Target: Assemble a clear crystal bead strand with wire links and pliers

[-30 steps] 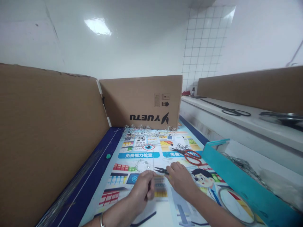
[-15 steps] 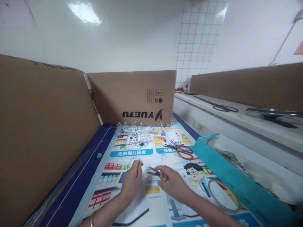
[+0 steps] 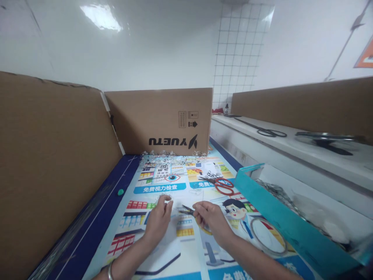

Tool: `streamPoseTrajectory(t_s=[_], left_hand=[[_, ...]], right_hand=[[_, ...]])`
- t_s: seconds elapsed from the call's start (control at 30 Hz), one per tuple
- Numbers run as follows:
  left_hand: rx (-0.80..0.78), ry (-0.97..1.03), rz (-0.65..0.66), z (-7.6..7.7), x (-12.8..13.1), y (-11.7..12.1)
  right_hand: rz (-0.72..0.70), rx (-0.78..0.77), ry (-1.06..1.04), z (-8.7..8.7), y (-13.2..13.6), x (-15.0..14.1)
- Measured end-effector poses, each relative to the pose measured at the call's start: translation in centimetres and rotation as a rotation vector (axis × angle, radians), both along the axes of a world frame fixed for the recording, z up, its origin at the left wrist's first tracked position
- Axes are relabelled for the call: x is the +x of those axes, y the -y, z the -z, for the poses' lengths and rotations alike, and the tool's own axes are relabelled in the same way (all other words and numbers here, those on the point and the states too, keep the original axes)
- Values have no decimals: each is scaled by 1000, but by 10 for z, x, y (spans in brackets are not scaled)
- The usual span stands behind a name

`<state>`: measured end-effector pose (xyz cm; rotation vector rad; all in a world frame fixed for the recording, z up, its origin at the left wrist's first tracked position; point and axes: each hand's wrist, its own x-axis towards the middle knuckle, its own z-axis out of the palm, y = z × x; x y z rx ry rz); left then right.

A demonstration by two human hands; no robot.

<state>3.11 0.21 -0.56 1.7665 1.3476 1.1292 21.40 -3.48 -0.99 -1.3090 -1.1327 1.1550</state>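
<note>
My right hand (image 3: 212,222) is closed around small scissors (image 3: 187,211) with dark blades and a yellow handle. Their blades are slightly apart and point left. Thumb and forefinger of that hand are pinched together, and a thin line rises near them. My left hand (image 3: 159,219), with a metal bangle at the wrist, has its thumb and forefinger pressed together. A pale, see-through item shows at those fingertips, too fine to make out. The two hands are apart, just above the printed sheet (image 3: 190,258).
Red-handled scissors (image 3: 223,186) lie beyond my right hand. A row of clear small pieces (image 3: 175,159) rests by the cardboard box (image 3: 157,116). On the right stands a teal box (image 3: 279,217) with metallic pieces and bags; a wire coil (image 3: 268,236) lies beside it.
The right hand has turned, bringing thumb and forefinger together, and the yellow handle shows more below it. The view has shifted slightly right.
</note>
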Motion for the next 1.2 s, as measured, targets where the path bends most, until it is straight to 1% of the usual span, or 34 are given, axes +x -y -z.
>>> streamPoseTrajectory(t_s=[0.1, 0.13, 0.17, 0.23, 0.3, 0.33, 0.37, 0.43, 0.5, 0.6, 0.67, 0.73, 0.8, 0.87, 0.97, 1.0, 1.03, 1.07, 1.1, 1.17, 1.2], left_hand=[[136, 87, -84, -9, -4, 3], [198, 100, -72, -12, -5, 6], [252, 93, -24, -13, -4, 11], [315, 40, 172, -15, 0, 21], [289, -5, 336, -13, 6, 31], [265, -17, 388, -12, 10, 36], [255, -23, 410, -10, 14, 39], [243, -36, 413, -5, 19, 43], [226, -4, 377, -3, 22, 45], [151, 139, 339, -5, 23, 46], [68, 235, 342, -9, 23, 48], [-23, 292, 349, -11, 22, 48], [-81, 286, 389, -11, 21, 47], [-129, 228, 477, -9, 21, 45], [-168, 120, 604, -2, 22, 47], [-169, 90, 633, 0, 22, 48], [-170, 67, 654, 1, 22, 49], [-173, 50, 670, 3, 23, 51], [-183, 38, 685, 4, 23, 52], [-209, 17, 711, 5, 23, 53], [-213, 2, 725, 6, 23, 53]], right_hand=[[6, -2, 4, 2, -1, 0], [4, -5, 15, 2, -1, -1], [-1, -7, 30, 2, 0, -2], [-22, -2, 69, 2, 3, -7], [-52, 20, 112, 2, 9, -14], [-68, 35, 134, 3, 12, -17], [-84, 49, 154, 4, 15, -20], [-118, 66, 193, 6, 21, -24], [-154, 66, 237, 9, 25, -27], [-219, 63, 326, 8, 27, -28], [-268, 83, 413, 0, 27, -25], [-292, 128, 523, -16, 28, -16], [-256, 188, 632, -38, 32, 2], [-180, 230, 712, -64, 39, 33], [8, 283, 845, -100, 51, 100], [89, 265, 945, -109, 53, 125], [168, 196, 1014, -115, 54, 149], [242, 115, 1039, -118, 54, 170], [274, 82, 1042, -119, 53, 187], [374, 79, 1035, -115, 50, 207], [476, 106, 1030, -110, 47, 210]])
